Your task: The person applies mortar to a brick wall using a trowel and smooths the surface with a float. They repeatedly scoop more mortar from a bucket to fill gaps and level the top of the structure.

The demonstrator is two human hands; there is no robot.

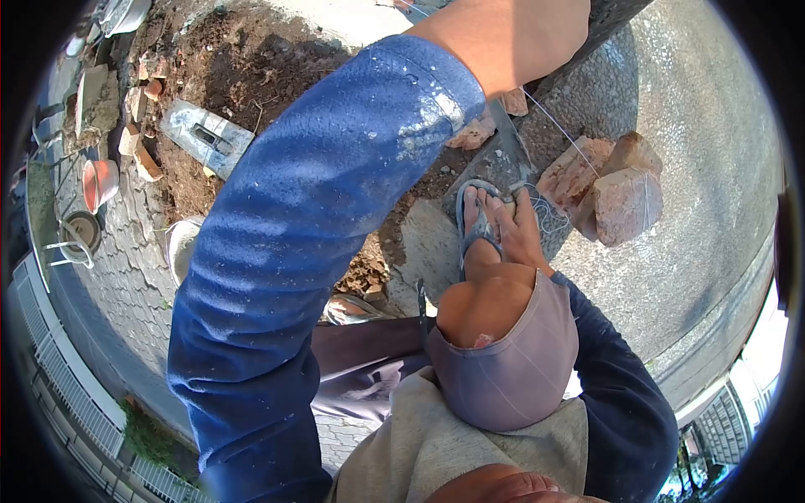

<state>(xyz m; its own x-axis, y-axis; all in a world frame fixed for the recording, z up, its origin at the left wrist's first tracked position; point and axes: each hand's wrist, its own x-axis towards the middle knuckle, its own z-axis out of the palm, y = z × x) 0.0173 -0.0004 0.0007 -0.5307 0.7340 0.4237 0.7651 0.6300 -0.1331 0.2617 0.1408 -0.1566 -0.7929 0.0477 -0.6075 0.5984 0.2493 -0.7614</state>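
My left arm, in a blue sleeve spotted with pale splashes, crosses to the top edge. There my left hand [541,38] shows only in part, beside a dark edge [610,23]; its fingers are out of sight. Low by my sandalled foot [476,214], my right hand [521,226] is closed on what looks like a trowel [508,147], its grey pointed blade facing away from me. Loose white string [549,220] lies tangled beside that hand. A taut string runs to broken brick pieces [627,205], and is wound around them.
A grey, plaster-smeared float-like tool [205,136] lies on dug soil [243,75]. Brick rubble [138,151], a red-orange bucket [101,184] and a wheel [82,233] are at left on paving [126,293]. Rough concrete [713,168] spreads to the right.
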